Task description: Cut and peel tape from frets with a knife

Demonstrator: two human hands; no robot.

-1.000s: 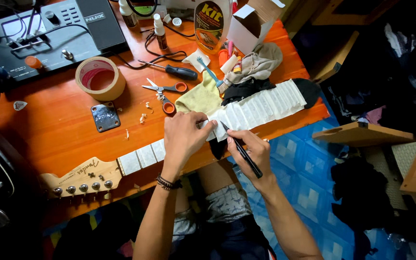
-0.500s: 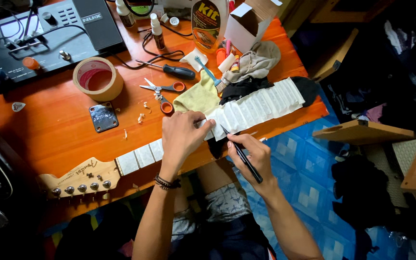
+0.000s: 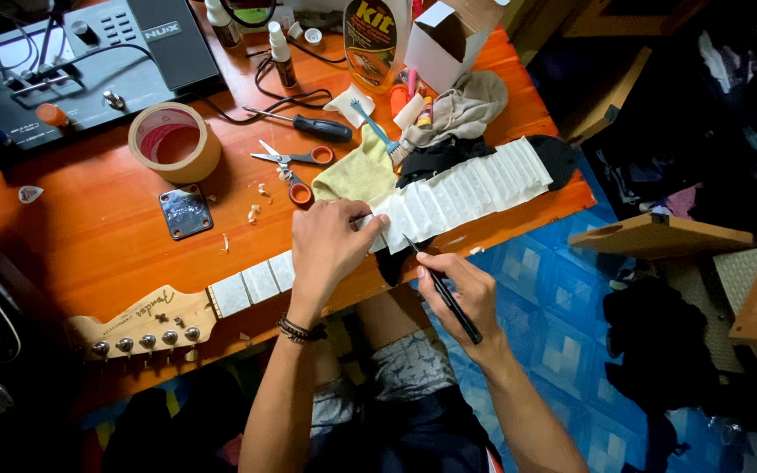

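While my left hand [image 3: 330,250] presses flat on the guitar neck [image 3: 378,223], fingers spread over the taped frets, I think it is there to keep the neck from sliding on the orange table [image 3: 98,228]. My right hand [image 3: 457,289] grips a thin dark tool [image 3: 444,293] like a pen, its tip at the near edge of the neck; maybe a small blade or marker, I cannot see well. White tape strips cover the fretboard, probably to protect the wood. Scissors [image 3: 295,166] and a tape roll [image 3: 174,140] lie near, within reach
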